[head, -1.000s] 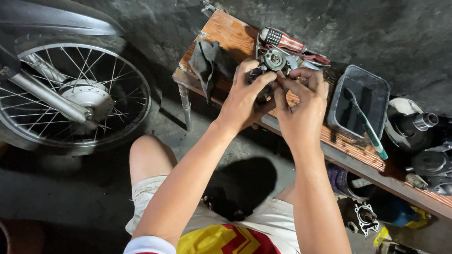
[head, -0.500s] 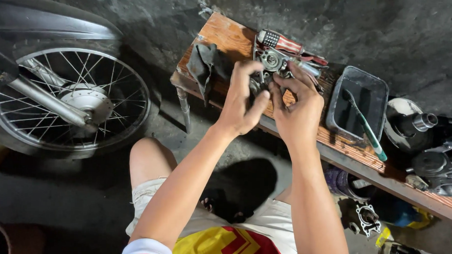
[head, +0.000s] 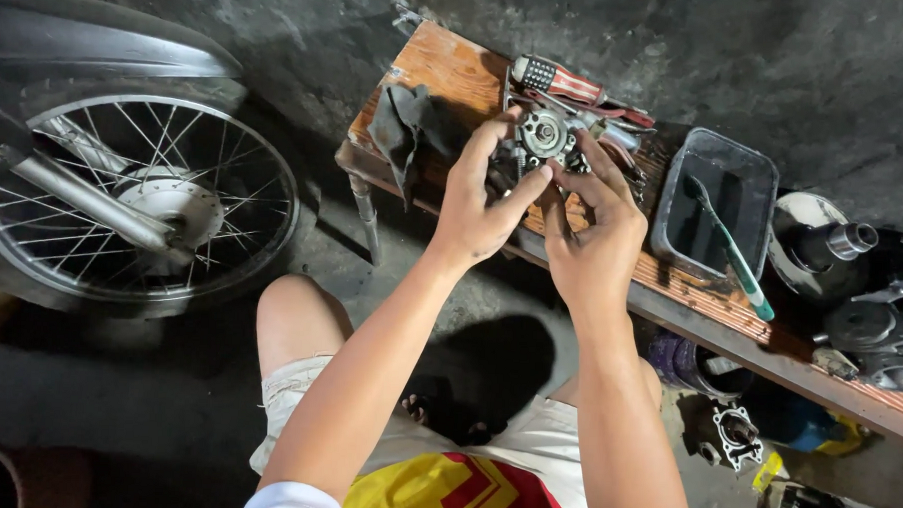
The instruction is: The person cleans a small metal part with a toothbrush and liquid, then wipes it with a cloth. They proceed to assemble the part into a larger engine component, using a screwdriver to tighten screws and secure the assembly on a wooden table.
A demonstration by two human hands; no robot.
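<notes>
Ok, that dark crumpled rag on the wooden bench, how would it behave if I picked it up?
The dark crumpled rag would probably go floppy: it lies in soft folds and droops over the edge of the wooden bench. It looks light, so one hand should lift it. It seems grimy, possibly oily, so it may feel slick.

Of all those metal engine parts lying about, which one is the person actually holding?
The small round metal part over the wooden bench, gripped between the left hand and right hand. The other engine parts lie untouched at the bench's far right.
</notes>
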